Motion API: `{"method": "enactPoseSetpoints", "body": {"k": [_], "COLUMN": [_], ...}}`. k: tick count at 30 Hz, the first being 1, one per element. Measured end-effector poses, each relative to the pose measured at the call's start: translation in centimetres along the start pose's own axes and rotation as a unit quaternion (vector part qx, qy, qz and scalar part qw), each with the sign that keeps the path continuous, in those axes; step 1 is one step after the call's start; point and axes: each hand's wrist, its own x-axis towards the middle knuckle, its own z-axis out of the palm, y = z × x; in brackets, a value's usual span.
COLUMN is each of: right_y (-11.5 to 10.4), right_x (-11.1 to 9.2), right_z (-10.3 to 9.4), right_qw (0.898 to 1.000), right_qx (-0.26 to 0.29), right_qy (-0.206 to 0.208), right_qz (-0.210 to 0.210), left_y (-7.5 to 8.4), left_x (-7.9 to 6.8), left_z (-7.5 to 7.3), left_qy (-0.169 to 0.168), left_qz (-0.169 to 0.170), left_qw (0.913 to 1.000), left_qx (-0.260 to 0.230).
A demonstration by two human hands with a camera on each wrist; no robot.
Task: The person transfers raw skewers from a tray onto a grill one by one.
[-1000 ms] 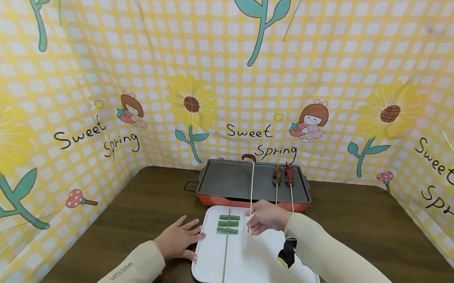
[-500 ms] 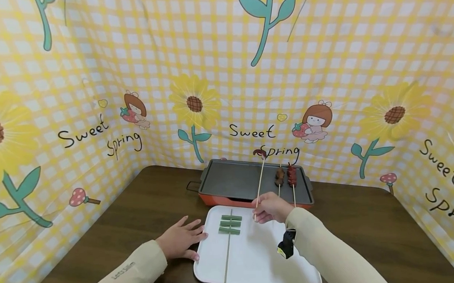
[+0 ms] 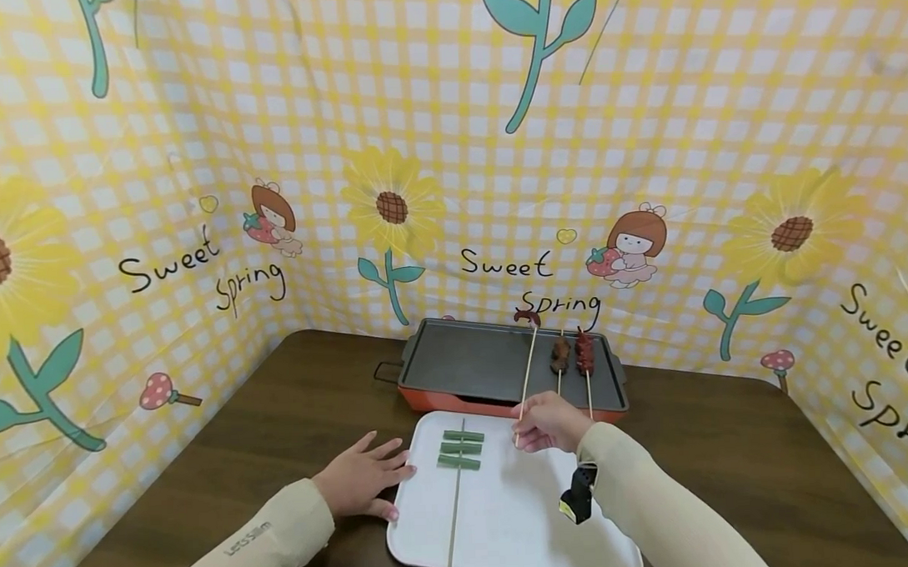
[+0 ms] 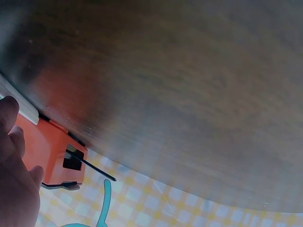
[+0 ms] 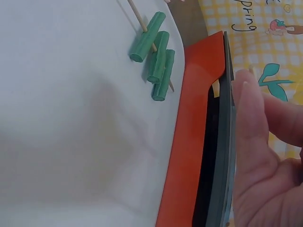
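head view — right hand (image 3: 551,422) pinches a skewer (image 3: 528,368)

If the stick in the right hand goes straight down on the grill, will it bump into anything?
Probably not: I see nothing between the stick and the grill below it. The brown skewer and red skewer lie to its right, beside its path.

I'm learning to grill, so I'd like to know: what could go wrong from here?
The dark red piece sits right at the tip of the skewer in the right hand, so it might slip off. Swung right, that skewer could bump the brown one on the grill. The green skewer juts past the tray's near edge and might get knocked.
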Motion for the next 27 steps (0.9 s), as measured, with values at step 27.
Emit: {"method": "enactPoseSetpoints", "body": {"k": [27], "right_y": [1.9], "right_x": [0.5], "right_z": [0.1], "right_qw": [1.0], "right_qx": [0.024], "right_qy": [-0.014], "right_qz": [0.005], "left_y": [0.3], "left_x": [0.1], "left_z": [-0.2], "left_qy": [-0.023], "left_qz": [-0.014], "left_qw": [0.9995], "left_qx": [-0.016]}}
